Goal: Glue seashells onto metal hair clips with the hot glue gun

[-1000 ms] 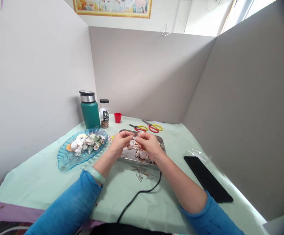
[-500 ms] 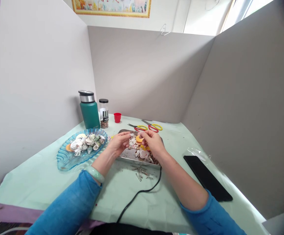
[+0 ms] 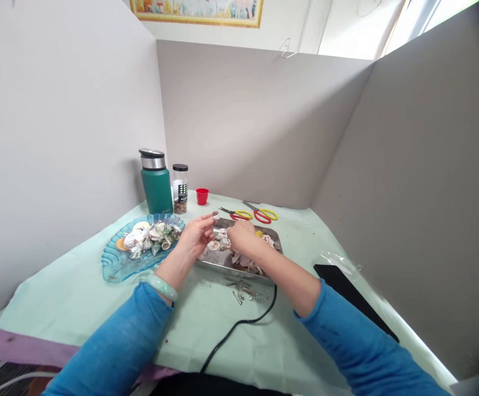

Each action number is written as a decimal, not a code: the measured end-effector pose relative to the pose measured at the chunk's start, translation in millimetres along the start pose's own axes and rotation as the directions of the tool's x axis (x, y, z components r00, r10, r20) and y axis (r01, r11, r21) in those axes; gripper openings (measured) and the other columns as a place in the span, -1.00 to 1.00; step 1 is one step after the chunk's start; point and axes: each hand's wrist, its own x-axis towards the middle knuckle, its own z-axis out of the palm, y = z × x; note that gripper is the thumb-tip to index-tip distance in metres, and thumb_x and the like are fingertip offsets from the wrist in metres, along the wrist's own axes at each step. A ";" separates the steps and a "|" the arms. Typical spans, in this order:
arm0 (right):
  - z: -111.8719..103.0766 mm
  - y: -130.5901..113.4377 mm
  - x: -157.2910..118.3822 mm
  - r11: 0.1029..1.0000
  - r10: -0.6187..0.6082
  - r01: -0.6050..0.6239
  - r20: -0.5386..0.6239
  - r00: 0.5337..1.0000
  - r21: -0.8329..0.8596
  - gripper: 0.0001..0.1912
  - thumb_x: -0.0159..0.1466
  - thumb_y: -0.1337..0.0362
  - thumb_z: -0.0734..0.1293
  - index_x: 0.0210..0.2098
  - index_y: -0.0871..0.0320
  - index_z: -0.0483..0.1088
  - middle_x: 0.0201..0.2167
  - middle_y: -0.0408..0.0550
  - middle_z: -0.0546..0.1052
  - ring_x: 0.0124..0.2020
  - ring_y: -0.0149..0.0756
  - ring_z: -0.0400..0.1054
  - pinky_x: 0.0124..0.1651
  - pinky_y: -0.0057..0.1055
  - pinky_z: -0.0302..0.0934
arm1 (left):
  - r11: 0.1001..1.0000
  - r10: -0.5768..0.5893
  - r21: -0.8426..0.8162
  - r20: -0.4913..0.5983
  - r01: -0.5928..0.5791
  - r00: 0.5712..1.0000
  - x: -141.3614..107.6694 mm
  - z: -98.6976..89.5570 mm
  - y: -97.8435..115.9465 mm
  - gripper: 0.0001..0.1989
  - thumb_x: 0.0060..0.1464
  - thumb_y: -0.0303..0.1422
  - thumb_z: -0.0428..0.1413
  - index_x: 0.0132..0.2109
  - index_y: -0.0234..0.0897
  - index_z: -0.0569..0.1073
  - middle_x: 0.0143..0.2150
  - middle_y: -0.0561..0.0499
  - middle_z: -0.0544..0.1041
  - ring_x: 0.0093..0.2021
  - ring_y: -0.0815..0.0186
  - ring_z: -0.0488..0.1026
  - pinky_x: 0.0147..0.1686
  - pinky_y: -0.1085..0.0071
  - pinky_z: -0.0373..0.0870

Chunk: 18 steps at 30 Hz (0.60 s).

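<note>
My left hand (image 3: 198, 235) is raised over the left side of a metal tray (image 3: 218, 268), wearing a pale green bangle (image 3: 161, 286) at the wrist. Its thumb and fingertips pinch a small brownish shell (image 3: 215, 214). Down in the middle of the tray is my right hand (image 3: 242, 237), its back towards me and its fingertips hidden, so what it touches cannot be seen. Around it in the tray lie white shells (image 3: 213, 245), speckled shells (image 3: 268, 240) and a yellow piece (image 3: 259, 234).
A blue glass dish (image 3: 117, 269) of shells stands at left. Behind are a green flask (image 3: 157, 190), a jar (image 3: 180, 190), a red cup (image 3: 202, 197) and scissors (image 3: 262, 214). In front lie metal clips (image 3: 241, 291) and a black cable (image 3: 239, 324); a black slab (image 3: 354, 302) is at right.
My right hand has moved left and down into the tray, turning its back towards me. My left hand stays raised, now apart from it. The view has shifted slightly.
</note>
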 end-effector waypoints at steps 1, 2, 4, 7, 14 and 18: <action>0.6 -3.1 2.8 1.000 -0.002 0.002 0.010 1.000 -0.011 -0.90 -0.03 0.46 0.42 -0.48 0.21 0.54 -0.34 0.25 0.57 -0.11 0.11 0.40 -0.10 -0.14 0.21 | 1.000 0.002 -0.001 -0.005 -0.002 1.000 -0.5 0.7 0.1 -0.77 -0.21 -0.54 0.24 -0.33 -0.39 0.40 -0.63 0.20 0.28 -0.73 0.61 0.03 -0.71 0.59 0.04; 0.7 -5.4 4.6 1.000 -0.004 0.004 0.020 1.000 -0.019 -0.89 -0.04 0.48 0.41 -0.48 0.21 0.54 -0.33 0.25 0.57 -0.10 0.13 0.40 -0.09 -0.10 0.20 | 1.000 0.003 -0.002 -0.008 -0.003 1.000 -0.9 1.3 0.1 -0.78 -0.22 -0.55 0.24 -0.34 -0.40 0.40 -0.62 0.19 0.29 -0.73 0.62 0.02 -0.71 0.59 0.03; -0.5 -7.9 5.7 0.999 -0.008 0.009 0.034 0.999 -0.032 -0.89 -0.03 0.49 0.41 -0.49 0.22 0.53 -0.30 0.27 0.57 -0.10 0.17 0.39 -0.09 -0.03 0.20 | 1.000 0.003 -0.001 -0.008 -0.003 1.000 -0.9 1.4 0.2 -0.79 -0.22 -0.55 0.24 -0.35 -0.40 0.40 -0.63 0.19 0.29 -0.74 0.63 0.00 -0.72 0.59 0.02; -3.7 -7.5 5.3 0.999 -0.018 0.020 0.060 0.998 -0.035 -0.91 -0.07 0.48 0.43 -0.53 0.22 0.52 -0.28 0.27 0.57 -0.08 0.20 0.39 -0.07 0.01 0.18 | 1.000 0.012 -0.006 0.004 -0.012 1.000 1.3 -1.4 0.8 -0.78 -0.21 -0.54 0.25 -0.33 -0.39 0.41 -0.63 0.19 0.28 -0.73 0.61 0.03 -0.71 0.59 0.03; -2.8 -7.4 16.1 1.000 0.012 -0.014 0.131 0.991 0.020 -0.78 -0.22 0.58 0.46 -0.71 0.17 0.42 -0.42 0.15 0.58 -0.13 0.13 0.43 -0.05 -0.03 0.19 | 0.999 0.042 -0.025 -0.016 -0.042 0.999 2.3 -3.8 8.7 -0.79 -0.20 -0.56 0.23 -0.33 -0.38 0.42 -0.59 0.18 0.31 -0.72 0.62 0.05 -0.69 0.60 0.07; -0.4 -12.3 22.4 0.999 0.027 -0.033 0.147 0.989 0.038 -0.78 -0.23 0.58 0.45 -0.72 0.18 0.39 -0.41 0.13 0.58 -0.12 0.14 0.41 -0.04 0.05 0.16 | 0.999 0.036 -0.018 -0.032 -0.037 0.999 -0.3 -1.2 10.7 -0.81 -0.18 -0.58 0.21 -0.34 -0.38 0.41 -0.59 0.18 0.30 -0.72 0.62 0.04 -0.70 0.60 0.07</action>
